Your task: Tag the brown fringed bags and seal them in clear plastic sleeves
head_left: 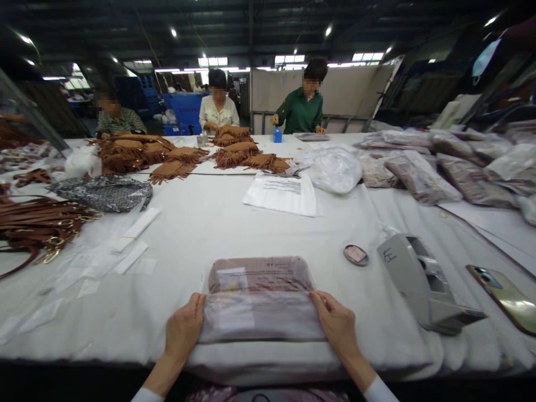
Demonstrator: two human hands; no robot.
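Note:
A clear plastic bag (268, 318) with a brownish, flat item inside lies before me at the table's front edge. Dark printing runs along its far part, and a white slip shows through on the left. My left hand (184, 324) pinches the bag's left edge, thumb and fingers closed on it. At the opposite edge, my right hand (337, 321) grips the plastic the same way. To the right stand a grey tape dispenser (412, 279) and a small round dish (355, 255).
White cloth covers the table (188, 234). Brown straps (37, 223) and white slips (136, 229) lie left. Fringed brown pieces (234, 153) and a stack of white printed bags (280, 192) are farther back. Filled bags (473, 167) pile up right, beyond a phone (502, 296). Several people work opposite.

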